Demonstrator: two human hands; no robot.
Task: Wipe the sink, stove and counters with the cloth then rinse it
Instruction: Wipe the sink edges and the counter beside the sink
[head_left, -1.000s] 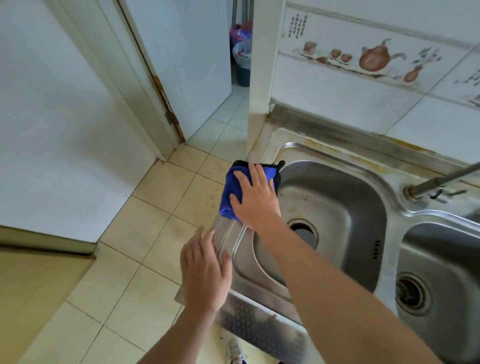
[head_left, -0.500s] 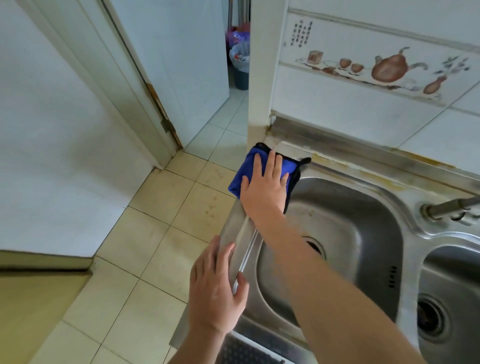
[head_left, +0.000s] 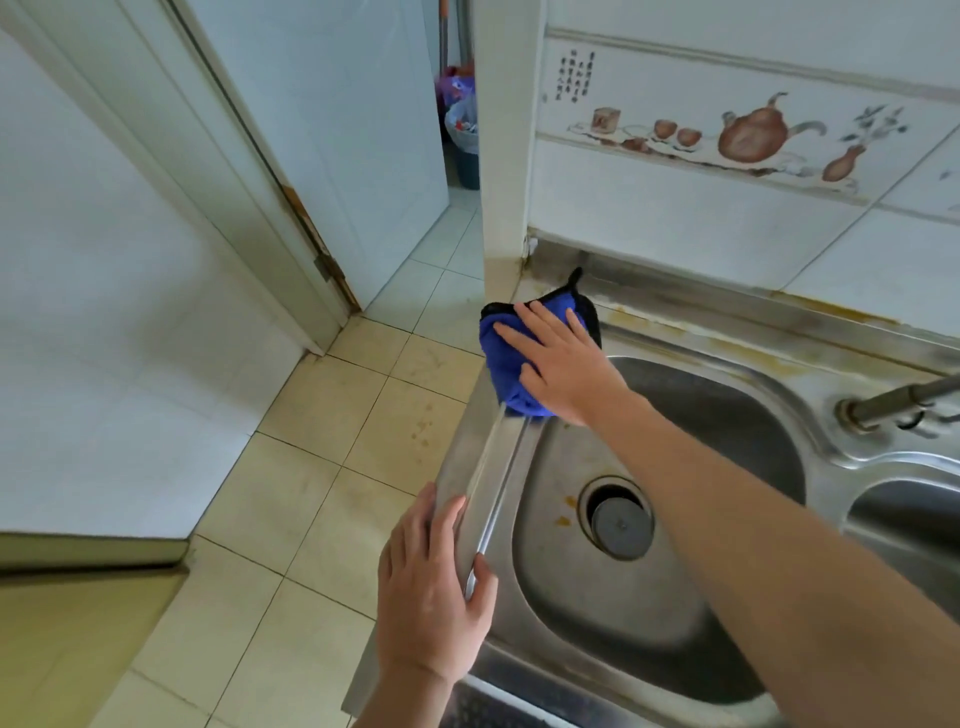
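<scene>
A folded blue cloth (head_left: 506, 358) with a black edge lies on the far left corner of the steel sink's rim (head_left: 498, 467). My right hand (head_left: 563, 366) presses flat on the cloth, fingers spread toward the wall corner. My left hand (head_left: 434, 597) rests on the sink's left rim near the front, fingers draped over the outer edge and thumb on the raised lip. The left basin has a round drain (head_left: 618, 519) with a dark stopper. Part of a second basin (head_left: 904, 519) shows at the right.
A metal tap (head_left: 893, 402) rises from the sink deck at the right. Tiled wall with a teapot picture stands behind the sink, with rusty stains along the back ledge. Left of the sink is tiled floor, a white door and a doorway with a bin (head_left: 465, 150).
My right hand has slid the cloth along the left rim away from me, up into the back corner. My left hand has stayed on the front part of the rim.
</scene>
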